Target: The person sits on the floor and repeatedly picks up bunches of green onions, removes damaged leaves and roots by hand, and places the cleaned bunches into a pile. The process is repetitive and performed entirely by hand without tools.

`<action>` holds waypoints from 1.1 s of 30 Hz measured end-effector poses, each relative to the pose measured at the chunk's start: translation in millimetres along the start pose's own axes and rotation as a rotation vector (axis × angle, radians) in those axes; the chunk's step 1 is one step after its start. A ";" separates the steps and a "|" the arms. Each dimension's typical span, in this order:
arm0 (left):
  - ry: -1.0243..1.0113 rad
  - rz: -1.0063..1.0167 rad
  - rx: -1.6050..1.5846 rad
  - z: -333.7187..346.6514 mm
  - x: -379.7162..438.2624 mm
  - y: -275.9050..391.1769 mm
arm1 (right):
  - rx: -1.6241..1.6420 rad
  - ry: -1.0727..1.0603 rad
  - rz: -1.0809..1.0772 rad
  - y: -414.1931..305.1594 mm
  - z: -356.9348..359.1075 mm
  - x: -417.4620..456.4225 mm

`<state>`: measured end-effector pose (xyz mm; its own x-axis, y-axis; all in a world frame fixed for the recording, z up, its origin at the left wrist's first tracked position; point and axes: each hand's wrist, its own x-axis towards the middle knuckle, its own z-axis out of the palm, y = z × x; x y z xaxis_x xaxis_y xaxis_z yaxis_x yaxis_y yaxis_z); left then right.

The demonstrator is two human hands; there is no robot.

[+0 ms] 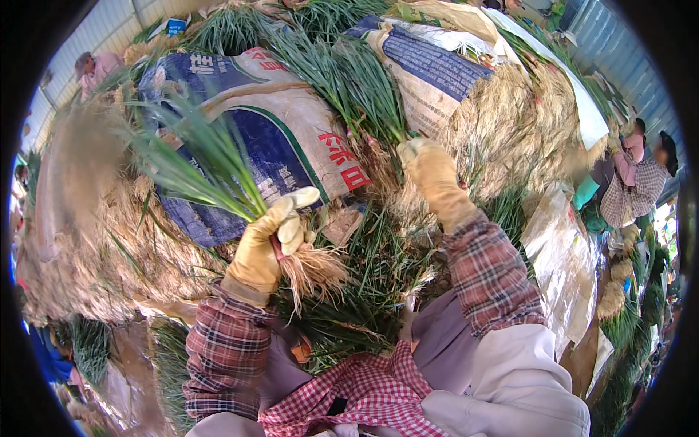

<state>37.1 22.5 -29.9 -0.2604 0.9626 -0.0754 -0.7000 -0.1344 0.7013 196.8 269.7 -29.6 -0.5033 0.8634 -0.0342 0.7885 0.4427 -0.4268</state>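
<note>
My left hand (pixel 270 243), in a yellowish glove, is closed around a bunch of scallions (pixel 243 188). Its green leaves fan up and left, and the pale roots (pixel 314 267) hang out to the right below the fist. Farther forward, my right hand (pixel 428 164), gloved alike, has its fingers curled at the base of some scallions from a loose heap (pixel 355 82). Reddish stems and tangled roots of that heap show just left of this hand. Between the two hands lies a blue and white printed woven sack (pixel 289 136), spread over the pile.
Rooty scallion stacks rise at the left (pixel 125 246) and right (pixel 508 120); another printed sack (pixel 431 65) partly covers the right one. Loose leaves (pixel 377 267) litter the ground before my knees. A plastic sheet (pixel 562 267) lies at right. People sit at far right (pixel 633 180) and upper left (pixel 95 71).
</note>
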 end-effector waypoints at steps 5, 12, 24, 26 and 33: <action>0.150 -0.094 0.184 13.2 4.4 -21.1 | 0.619 0.348 -0.593 -23.5 7.3 -70.8; 0.145 -0.219 0.442 14.1 9.6 -38.6 | 0.016 0.039 -0.839 -19.0 58.9 -119.2; 0.041 -0.291 -0.176 15.1 1.3 -57.9 | 0.766 -0.524 -0.227 -42.9 59.0 -60.8; 0.192 -0.207 -0.021 13.5 0.8 -51.5 | 0.326 -0.293 -0.362 -50.1 68.0 -71.8; 0.333 0.172 0.187 1.9 -8.6 17.1 | -0.702 -1.063 -0.666 -18.4 32.9 -109.3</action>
<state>28.7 12.4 -15.9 -0.5848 0.7973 -0.1497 -0.5030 -0.2116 0.8380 225.7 159.2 -47.7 -0.6144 0.0041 -0.7890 0.1559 0.9809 -0.1163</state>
